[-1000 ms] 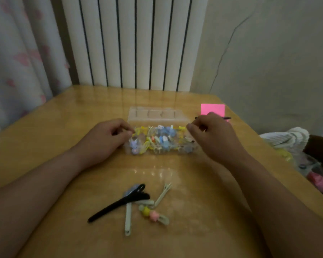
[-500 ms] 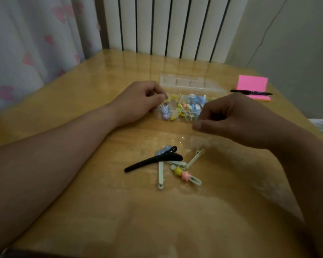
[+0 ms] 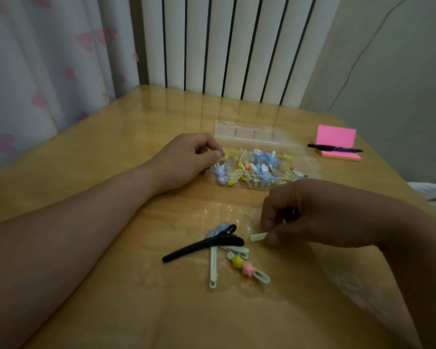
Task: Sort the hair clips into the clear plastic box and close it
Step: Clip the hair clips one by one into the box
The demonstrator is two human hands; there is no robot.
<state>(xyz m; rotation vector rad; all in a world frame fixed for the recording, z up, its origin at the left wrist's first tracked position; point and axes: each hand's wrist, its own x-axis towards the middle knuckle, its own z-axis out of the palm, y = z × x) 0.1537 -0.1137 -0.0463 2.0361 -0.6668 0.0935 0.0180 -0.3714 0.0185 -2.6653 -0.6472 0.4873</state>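
The clear plastic box (image 3: 295, 149) lies open on the wooden table, its lid (image 3: 244, 132) folded back, with several small coloured clips inside. My left hand (image 3: 186, 157) rests at the box's left end, fingers curled against its edge. My right hand (image 3: 310, 215) is nearer to me and pinches one end of a pale green hair clip (image 3: 258, 237). Just left of it lies a small pile: a long black clip (image 3: 202, 245), a pale green clip (image 3: 213, 268), a clip with yellow and pink beads (image 3: 247, 268) and a blue clip (image 3: 219, 229) under the black one.
A pink sticky-note pad (image 3: 336, 139) with a black pen (image 3: 335, 148) across it sits at the table's far right. A white radiator (image 3: 237, 46) and a curtain (image 3: 40, 59) with pink hearts stand behind the table (image 3: 111, 152). Cloth shows past the right edge.
My right hand has left the box, come down toward the loose pile and pinched the pale green clip. My left hand has stayed at the box's left end. The camera has tilted.
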